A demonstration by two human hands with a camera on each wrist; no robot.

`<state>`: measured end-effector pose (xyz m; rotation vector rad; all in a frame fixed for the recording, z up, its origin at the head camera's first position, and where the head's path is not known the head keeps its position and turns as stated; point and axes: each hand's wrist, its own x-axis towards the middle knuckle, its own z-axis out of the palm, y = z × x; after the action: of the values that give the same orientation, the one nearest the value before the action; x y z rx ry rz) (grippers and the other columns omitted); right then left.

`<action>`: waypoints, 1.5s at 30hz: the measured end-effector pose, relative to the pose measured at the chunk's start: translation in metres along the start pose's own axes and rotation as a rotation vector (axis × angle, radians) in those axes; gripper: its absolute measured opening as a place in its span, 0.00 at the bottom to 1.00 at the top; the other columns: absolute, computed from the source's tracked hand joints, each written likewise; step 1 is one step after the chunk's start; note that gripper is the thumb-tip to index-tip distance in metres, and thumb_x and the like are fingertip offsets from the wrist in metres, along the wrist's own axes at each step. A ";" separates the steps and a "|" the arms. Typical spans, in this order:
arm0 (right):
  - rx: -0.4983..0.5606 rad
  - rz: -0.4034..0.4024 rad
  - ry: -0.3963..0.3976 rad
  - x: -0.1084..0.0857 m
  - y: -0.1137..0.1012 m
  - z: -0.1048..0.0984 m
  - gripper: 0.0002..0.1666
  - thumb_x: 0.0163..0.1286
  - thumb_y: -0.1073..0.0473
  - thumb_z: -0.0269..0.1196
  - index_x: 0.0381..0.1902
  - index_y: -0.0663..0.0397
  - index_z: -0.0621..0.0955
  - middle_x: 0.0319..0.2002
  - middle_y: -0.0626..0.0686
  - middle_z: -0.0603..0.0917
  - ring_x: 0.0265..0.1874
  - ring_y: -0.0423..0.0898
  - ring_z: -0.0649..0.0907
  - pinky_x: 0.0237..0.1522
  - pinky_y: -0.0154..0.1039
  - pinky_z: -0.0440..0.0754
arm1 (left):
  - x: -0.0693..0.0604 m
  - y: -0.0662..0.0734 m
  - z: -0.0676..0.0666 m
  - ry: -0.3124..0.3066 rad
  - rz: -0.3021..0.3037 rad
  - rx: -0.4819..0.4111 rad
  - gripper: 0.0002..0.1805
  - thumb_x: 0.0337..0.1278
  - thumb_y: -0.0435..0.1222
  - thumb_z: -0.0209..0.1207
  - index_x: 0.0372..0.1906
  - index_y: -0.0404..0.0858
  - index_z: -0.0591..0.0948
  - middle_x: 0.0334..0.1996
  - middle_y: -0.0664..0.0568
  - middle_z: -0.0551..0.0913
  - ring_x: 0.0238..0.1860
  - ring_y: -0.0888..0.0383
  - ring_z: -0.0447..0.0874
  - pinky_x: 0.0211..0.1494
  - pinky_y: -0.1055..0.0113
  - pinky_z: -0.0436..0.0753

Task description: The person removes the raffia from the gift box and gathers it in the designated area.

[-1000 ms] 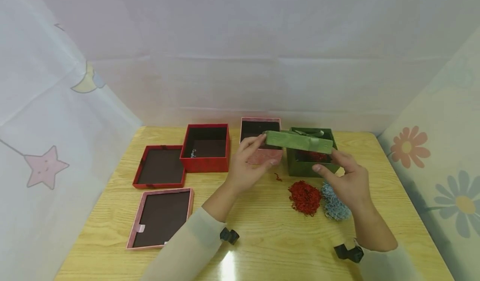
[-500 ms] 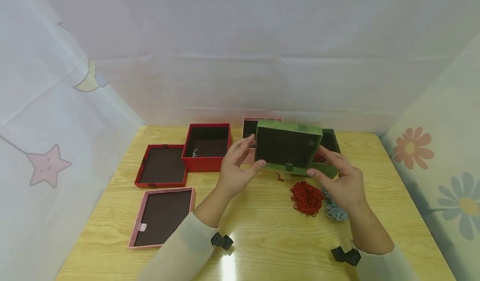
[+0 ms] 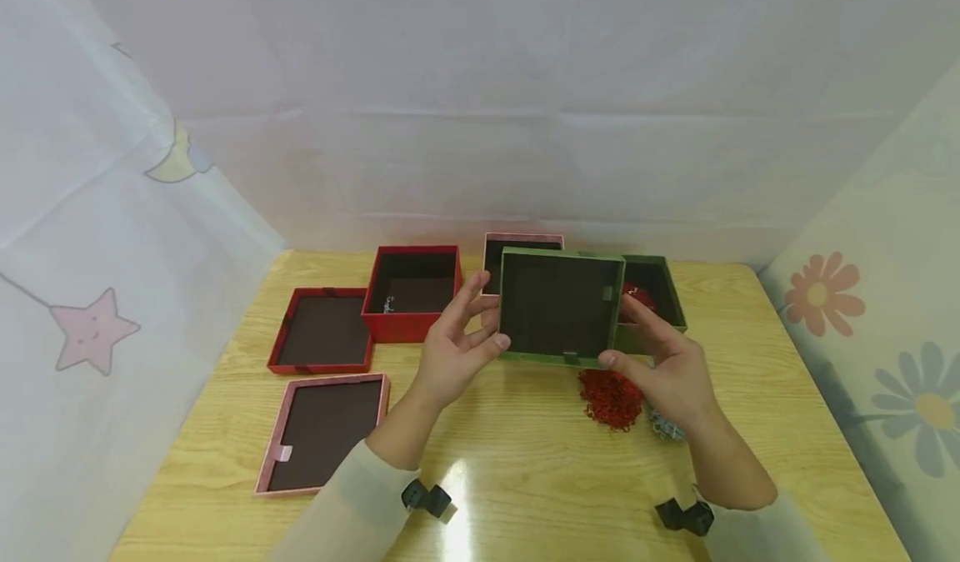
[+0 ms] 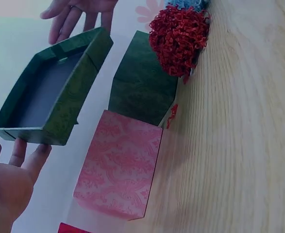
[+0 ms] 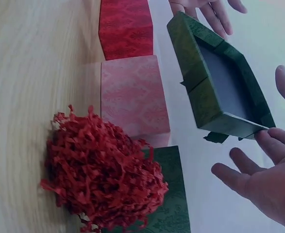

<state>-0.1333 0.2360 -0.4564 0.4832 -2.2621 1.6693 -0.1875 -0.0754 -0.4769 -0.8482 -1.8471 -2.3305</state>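
Note:
A green box lid [image 3: 561, 303] is held up above the table, its dark inside turned towards me. My left hand [image 3: 452, 353] grips its left edge, thumb at the lower left corner. On the other side my right hand [image 3: 671, 370] holds the right edge, thumb at the lower right corner. Behind the lid stands the open green box [image 3: 667, 283], partly hidden, with red shredded paper [image 3: 637, 295] inside. The right wrist view shows the lid [image 5: 205, 97] tilted, with a green ribbon end [image 5: 216, 137] hanging beneath.
A pink box [image 3: 522, 237] and a red box [image 3: 408, 327] stand open at the back. A red lid [image 3: 322, 333] and a pink lid [image 3: 326, 437] lie inside up at left. Red shredded paper [image 3: 613, 399] and blue shredded paper [image 3: 667, 427] lie in front of the green box.
The green lid has tipped up from nearly flat, turning its inside towards me. Both hands have moved with it to the left and slightly down, away from above the green box.

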 end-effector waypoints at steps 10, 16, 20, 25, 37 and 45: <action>0.054 0.068 -0.121 -0.003 0.003 0.016 0.54 0.62 0.73 0.74 0.81 0.48 0.64 0.58 0.63 0.84 0.57 0.61 0.84 0.64 0.37 0.80 | -0.013 0.007 -0.016 -0.015 -0.048 0.034 0.51 0.60 0.23 0.69 0.84 0.44 0.57 0.81 0.51 0.59 0.75 0.34 0.63 0.71 0.54 0.76; -0.064 0.117 -0.152 -0.008 0.002 0.026 0.59 0.59 0.64 0.79 0.83 0.40 0.61 0.67 0.56 0.79 0.62 0.56 0.81 0.62 0.39 0.81 | -0.023 0.011 -0.025 -0.020 -0.087 0.076 0.51 0.60 0.29 0.72 0.83 0.48 0.59 0.81 0.53 0.61 0.76 0.37 0.63 0.73 0.45 0.71; -0.083 0.127 -0.179 -0.009 0.004 0.033 0.61 0.58 0.61 0.80 0.83 0.41 0.60 0.76 0.54 0.70 0.66 0.57 0.79 0.65 0.51 0.79 | -0.031 0.012 -0.031 -0.030 -0.111 0.060 0.50 0.59 0.32 0.74 0.83 0.45 0.60 0.81 0.52 0.60 0.77 0.35 0.58 0.74 0.51 0.70; -0.050 0.148 -0.217 -0.010 0.006 0.040 0.61 0.59 0.58 0.80 0.83 0.41 0.59 0.79 0.53 0.64 0.68 0.60 0.76 0.62 0.56 0.77 | -0.042 0.012 -0.037 -0.010 -0.166 0.063 0.49 0.56 0.27 0.74 0.81 0.43 0.63 0.80 0.48 0.62 0.78 0.45 0.60 0.74 0.61 0.72; 0.005 0.198 -0.261 -0.018 0.006 0.059 0.61 0.58 0.57 0.80 0.83 0.44 0.60 0.80 0.54 0.61 0.65 0.60 0.76 0.26 0.35 0.74 | -0.070 0.012 -0.042 0.088 -0.248 0.031 0.45 0.52 0.22 0.74 0.76 0.34 0.69 0.79 0.46 0.64 0.78 0.50 0.62 0.72 0.65 0.72; 0.072 0.152 -0.287 -0.025 0.011 0.071 0.60 0.57 0.62 0.80 0.82 0.55 0.61 0.80 0.56 0.61 0.72 0.57 0.72 0.61 0.43 0.81 | -0.087 0.014 -0.046 0.112 -0.284 0.061 0.44 0.50 0.21 0.74 0.75 0.31 0.70 0.79 0.45 0.63 0.78 0.51 0.63 0.72 0.63 0.72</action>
<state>-0.1183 0.1731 -0.4969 0.6169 -2.5030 1.8650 -0.1262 -0.1464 -0.5091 -0.4638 -2.0977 -2.4025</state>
